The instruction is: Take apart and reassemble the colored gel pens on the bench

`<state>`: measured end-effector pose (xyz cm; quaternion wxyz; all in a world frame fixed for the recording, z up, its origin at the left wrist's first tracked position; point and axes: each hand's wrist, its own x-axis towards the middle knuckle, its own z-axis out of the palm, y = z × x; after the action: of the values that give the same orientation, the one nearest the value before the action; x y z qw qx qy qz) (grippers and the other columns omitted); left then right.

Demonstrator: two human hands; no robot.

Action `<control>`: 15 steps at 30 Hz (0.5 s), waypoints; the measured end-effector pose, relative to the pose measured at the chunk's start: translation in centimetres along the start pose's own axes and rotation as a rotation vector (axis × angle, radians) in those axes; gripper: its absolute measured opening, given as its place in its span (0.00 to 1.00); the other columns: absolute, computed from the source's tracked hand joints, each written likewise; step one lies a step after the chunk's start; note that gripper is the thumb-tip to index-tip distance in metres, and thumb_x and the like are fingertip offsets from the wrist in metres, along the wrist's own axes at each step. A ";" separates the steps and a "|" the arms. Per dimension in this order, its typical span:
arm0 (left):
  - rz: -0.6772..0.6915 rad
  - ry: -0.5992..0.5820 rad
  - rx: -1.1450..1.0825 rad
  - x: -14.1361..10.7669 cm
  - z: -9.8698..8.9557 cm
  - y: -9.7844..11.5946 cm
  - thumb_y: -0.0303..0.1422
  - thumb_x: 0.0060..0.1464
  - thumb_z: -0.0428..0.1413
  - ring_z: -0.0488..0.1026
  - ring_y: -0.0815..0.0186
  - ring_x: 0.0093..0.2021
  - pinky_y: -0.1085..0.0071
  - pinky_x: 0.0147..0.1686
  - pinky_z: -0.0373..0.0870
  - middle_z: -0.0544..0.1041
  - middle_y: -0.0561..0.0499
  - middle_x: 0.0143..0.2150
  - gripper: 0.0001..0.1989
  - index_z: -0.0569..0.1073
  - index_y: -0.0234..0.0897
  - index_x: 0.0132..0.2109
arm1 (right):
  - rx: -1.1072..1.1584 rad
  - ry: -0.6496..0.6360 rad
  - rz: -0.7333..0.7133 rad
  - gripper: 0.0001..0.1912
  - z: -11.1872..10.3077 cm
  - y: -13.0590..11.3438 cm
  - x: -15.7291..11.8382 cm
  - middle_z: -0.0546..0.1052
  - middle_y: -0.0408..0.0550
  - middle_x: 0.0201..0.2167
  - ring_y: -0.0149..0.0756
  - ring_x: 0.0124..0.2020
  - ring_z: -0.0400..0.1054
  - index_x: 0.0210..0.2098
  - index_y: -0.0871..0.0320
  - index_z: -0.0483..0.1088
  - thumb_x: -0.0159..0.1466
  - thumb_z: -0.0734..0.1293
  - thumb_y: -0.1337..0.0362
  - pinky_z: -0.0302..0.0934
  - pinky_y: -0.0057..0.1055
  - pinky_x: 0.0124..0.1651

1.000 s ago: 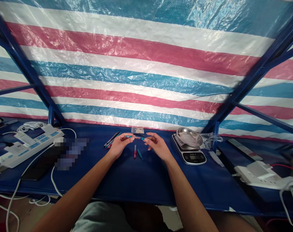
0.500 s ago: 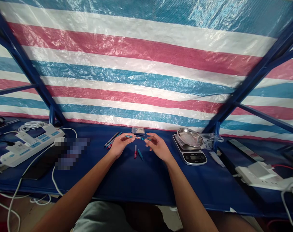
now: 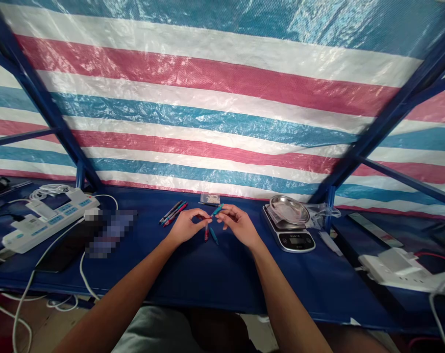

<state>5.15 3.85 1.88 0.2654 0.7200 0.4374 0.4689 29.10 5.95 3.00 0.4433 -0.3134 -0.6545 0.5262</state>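
My left hand (image 3: 187, 226) rests low over the blue table top (image 3: 222, 274), fingers curled toward the middle, with nothing I can make out in them. My right hand (image 3: 239, 224) pinches a slim teal pen part (image 3: 217, 211) at its fingertips, tilted up to the left. Between the hands lie a red-tipped pen part (image 3: 207, 233) and a teal pen part (image 3: 213, 236). A small bundle of pens (image 3: 173, 213) lies just beyond my left hand, with red and blue barrels.
A digital kitchen scale (image 3: 288, 239) with a steel dish (image 3: 284, 209) stands right of my hands, next to a clear plastic bag (image 3: 323, 212). A small clear packet (image 3: 210, 198) lies at the back. A white power strip (image 3: 49, 220) and cables lie left; another strip (image 3: 395, 267) lies right.
The pen held level across both hands is gone from that pose. A teal part now tilts up from my right fingertips, and my left hand has drawn back from it.
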 end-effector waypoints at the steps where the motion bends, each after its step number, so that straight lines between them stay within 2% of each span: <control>1: -0.010 0.030 0.013 0.1 -0.3 -0.2 0.45 0.60 0.65 0.82 0.57 0.42 0.61 0.47 0.78 0.86 0.48 0.43 0.11 0.84 0.44 0.42 | 0.008 0.004 0.006 0.24 0.0 0.1 0.0 0.83 0.51 0.46 0.43 0.45 0.78 0.57 0.52 0.73 0.66 0.73 0.48 0.73 0.34 0.37; 3: -0.050 0.118 0.038 0.3 -1.3 -0.8 0.46 0.60 0.65 0.82 0.57 0.42 0.62 0.46 0.78 0.86 0.48 0.44 0.12 0.84 0.44 0.44 | 0.003 0.025 0.020 0.27 0.0 0.5 0.1 0.83 0.50 0.44 0.42 0.44 0.78 0.59 0.52 0.71 0.66 0.74 0.49 0.73 0.34 0.37; 5: -0.117 0.237 0.079 0.3 -3.1 -1.7 0.46 0.59 0.65 0.83 0.56 0.43 0.63 0.45 0.78 0.86 0.48 0.45 0.14 0.84 0.44 0.46 | -0.019 0.048 0.039 0.25 -0.2 0.7 0.2 0.82 0.51 0.43 0.41 0.42 0.78 0.56 0.53 0.73 0.65 0.74 0.48 0.72 0.33 0.36; 9: -0.287 0.408 0.359 -0.6 -7.5 -3.6 0.43 0.60 0.62 0.84 0.53 0.43 0.61 0.50 0.77 0.87 0.46 0.44 0.15 0.84 0.41 0.49 | -0.058 0.079 0.075 0.23 -0.5 0.9 0.3 0.83 0.52 0.41 0.40 0.40 0.77 0.52 0.55 0.75 0.65 0.73 0.48 0.71 0.33 0.34; 12: -0.403 0.378 0.558 -1.6 -9.7 -4.7 0.41 0.60 0.60 0.83 0.50 0.45 0.59 0.51 0.76 0.86 0.44 0.45 0.15 0.85 0.40 0.48 | -0.077 0.077 0.096 0.23 -0.5 1.0 0.2 0.83 0.52 0.41 0.41 0.39 0.77 0.52 0.55 0.75 0.65 0.73 0.48 0.71 0.33 0.34; 15: -0.454 0.285 0.629 -2.5 -10.3 -5.1 0.42 0.60 0.59 0.83 0.48 0.47 0.57 0.52 0.75 0.86 0.42 0.46 0.16 0.85 0.39 0.47 | -0.103 0.040 0.100 0.22 -0.4 1.0 0.1 0.82 0.51 0.42 0.40 0.39 0.77 0.53 0.55 0.75 0.65 0.73 0.48 0.71 0.33 0.35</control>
<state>-6.55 3.81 1.10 0.0657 0.5790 0.7395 0.3371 29.36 6.50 2.05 0.4128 -0.3785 -0.6552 0.5070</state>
